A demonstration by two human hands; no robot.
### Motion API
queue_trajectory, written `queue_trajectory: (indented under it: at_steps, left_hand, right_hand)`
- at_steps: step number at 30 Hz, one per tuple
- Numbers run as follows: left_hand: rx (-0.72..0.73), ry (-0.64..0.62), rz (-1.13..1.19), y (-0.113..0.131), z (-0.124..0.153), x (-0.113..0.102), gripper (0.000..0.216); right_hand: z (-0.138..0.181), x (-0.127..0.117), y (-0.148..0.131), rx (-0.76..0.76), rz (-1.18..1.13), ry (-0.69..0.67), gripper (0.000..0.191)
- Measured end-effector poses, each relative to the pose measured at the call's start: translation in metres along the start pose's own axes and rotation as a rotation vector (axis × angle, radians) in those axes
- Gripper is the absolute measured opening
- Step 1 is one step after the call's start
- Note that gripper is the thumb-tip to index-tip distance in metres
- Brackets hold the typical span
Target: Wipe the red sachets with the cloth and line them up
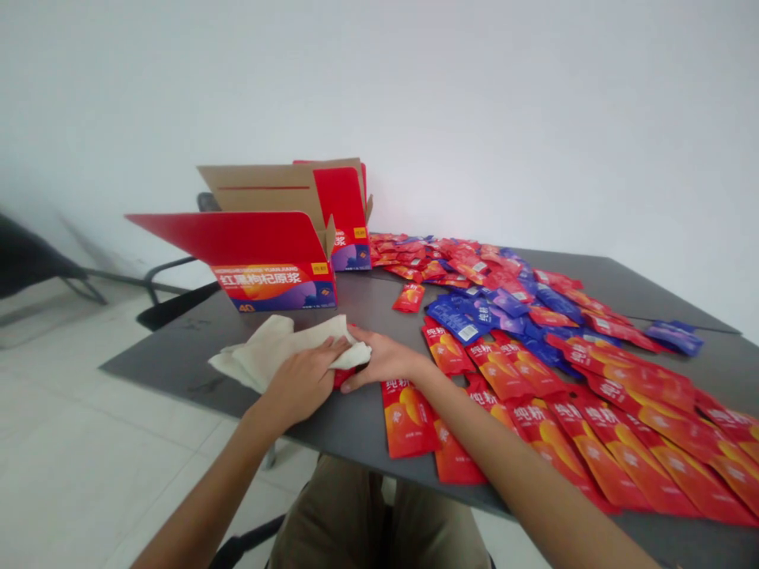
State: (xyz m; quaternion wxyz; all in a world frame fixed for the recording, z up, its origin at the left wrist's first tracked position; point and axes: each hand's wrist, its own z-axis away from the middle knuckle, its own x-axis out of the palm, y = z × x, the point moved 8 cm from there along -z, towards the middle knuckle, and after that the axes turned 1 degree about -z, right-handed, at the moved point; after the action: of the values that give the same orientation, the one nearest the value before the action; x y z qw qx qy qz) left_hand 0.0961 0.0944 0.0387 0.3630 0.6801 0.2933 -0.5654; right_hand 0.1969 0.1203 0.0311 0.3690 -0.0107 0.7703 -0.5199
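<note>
A crumpled cream cloth point(266, 352) lies on the grey table with my left hand point(305, 379) closed over its right end. Between my two hands, a red sachet point(345, 378) shows only in part, beneath a fold of the cloth. My right hand point(384, 359) grips that sachet from the right, thumb toward me and fingers on the far side. Just to the right of my right wrist, red sachets point(409, 419) printed with orange fruit lie face up in overlapping rows.
Two open red-and-purple cartons point(278, 286) stand at the back left, flaps raised. A heap of mixed red and blue sachets point(474, 276) spreads along the back and right, with one loose red sachet point(409, 298) apart from it. The table's edge point(195, 401) runs close in front of me.
</note>
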Motion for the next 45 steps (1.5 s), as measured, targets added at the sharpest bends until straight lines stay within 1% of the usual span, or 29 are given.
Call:
queue_trajectory:
  at_steps: [1, 3, 8, 10, 12, 14, 15, 16, 17, 20, 22, 23, 25, 27, 28, 29, 30, 32, 34, 36, 38, 40, 41, 42, 45]
  left_hand:
    - [-0.007, -0.006, -0.006, -0.001, -0.006, -0.001, 0.056]
    - [-0.005, -0.005, -0.012, -0.001, -0.006, 0.0, 0.057]
    - [0.022, 0.022, -0.022, 0.001, 0.029, 0.006, 0.061]
    - [-0.017, 0.021, -0.026, -0.001, 0.028, 0.004, 0.057]
    - [-0.051, 0.008, -0.026, -0.003, 0.013, 0.001, 0.054]
    - [-0.034, -0.016, -0.03, -0.002, -0.003, -0.001, 0.055]
    - [-0.025, -0.02, -0.03, -0.002, -0.006, -0.001, 0.056]
    - [-0.018, -0.018, -0.028, -0.001, -0.006, -0.001, 0.057]
    - [-0.011, -0.011, -0.025, -0.001, -0.001, 0.0, 0.058]
    - [0.012, 0.017, -0.018, -0.001, 0.02, 0.003, 0.059]
    - [0.0, 0.022, -0.017, -0.003, 0.025, 0.003, 0.057]
    - [-0.018, 0.019, -0.02, -0.005, 0.022, 0.003, 0.056]
    - [-0.046, -0.001, -0.034, -0.007, 0.008, 0.003, 0.054]
    - [-0.034, -0.014, -0.055, -0.006, -0.005, 0.002, 0.054]
    - [-0.027, -0.009, -0.064, -0.005, -0.007, 0.002, 0.055]
    - [-0.019, 0.002, -0.068, -0.003, -0.006, 0.002, 0.056]
    - [-0.01, 0.016, -0.068, -0.002, 0.0, 0.003, 0.056]
    - [0.019, 0.044, -0.059, 0.001, 0.017, 0.005, 0.058]
    - [0.034, 0.055, -0.06, 0.003, 0.029, 0.006, 0.059]
    - [-0.002, 0.05, -0.059, 0.0, 0.027, 0.004, 0.058]
    - [-0.055, 0.031, -0.054, -0.005, 0.012, 0.001, 0.055]
    - [-0.038, -0.005, -0.046, -0.005, -0.002, 0.001, 0.055]
    - [-0.025, -0.01, -0.041, -0.004, -0.005, 0.0, 0.056]
    - [-0.01, -0.007, -0.036, -0.003, -0.004, 0.0, 0.057]
    - [0.017, 0.031, -0.018, -0.001, 0.016, 0.001, 0.06]
  right_hand:
    - [0.0, 0.001, 0.0, -0.001, -0.011, -0.008, 0.075]
    - [0.0, 0.001, 0.002, 0.014, 0.004, -0.008, 0.077]
    - [-0.003, 0.0, 0.004, 0.019, 0.098, 0.012, 0.102]
    - [-0.003, 0.0, 0.005, 0.033, 0.095, 0.014, 0.105]
    - [-0.002, 0.0, 0.004, 0.025, 0.065, 0.011, 0.097]
    - [-0.002, 0.002, 0.0, -0.021, 0.011, -0.012, 0.079]
    - [-0.001, 0.003, -0.001, -0.037, -0.002, -0.018, 0.073]
    - [-0.002, 0.003, 0.0, -0.035, 0.004, -0.016, 0.072]
    - [-0.002, 0.002, 0.002, -0.017, 0.027, -0.004, 0.077]
    - [-0.004, 0.0, 0.008, 0.047, 0.121, 0.025, 0.102]
    - [-0.004, 0.001, 0.008, 0.043, 0.129, 0.013, 0.108]
    - [-0.004, 0.001, 0.007, 0.038, 0.119, 0.013, 0.105]
    - [-0.003, 0.001, 0.003, -0.001, 0.074, 0.005, 0.09]
    - [-0.003, 0.002, 0.0, -0.045, 0.029, -0.017, 0.074]
    - [-0.003, 0.003, 0.0, -0.05, 0.023, -0.022, 0.072]
    - [-0.003, 0.003, 0.001, -0.039, 0.033, -0.018, 0.074]
    - [-0.003, 0.002, 0.004, -0.014, 0.056, -0.005, 0.081]
    - [-0.005, 0.001, 0.009, 0.03, 0.108, 0.019, 0.098]
    - [-0.005, 0.002, 0.01, 0.029, 0.131, 0.014, 0.107]
    - [-0.005, 0.002, 0.008, 0.019, 0.114, 0.015, 0.104]
    - [-0.004, 0.001, 0.006, 0.007, 0.07, 0.018, 0.091]
    - [-0.002, 0.002, 0.002, -0.022, 0.017, -0.008, 0.077]
    - [-0.002, 0.003, 0.001, -0.026, 0.005, -0.021, 0.073]
    - [-0.002, 0.003, 0.002, -0.02, 0.012, -0.024, 0.075]
    - [-0.003, 0.001, 0.008, 0.034, 0.096, 0.01, 0.099]
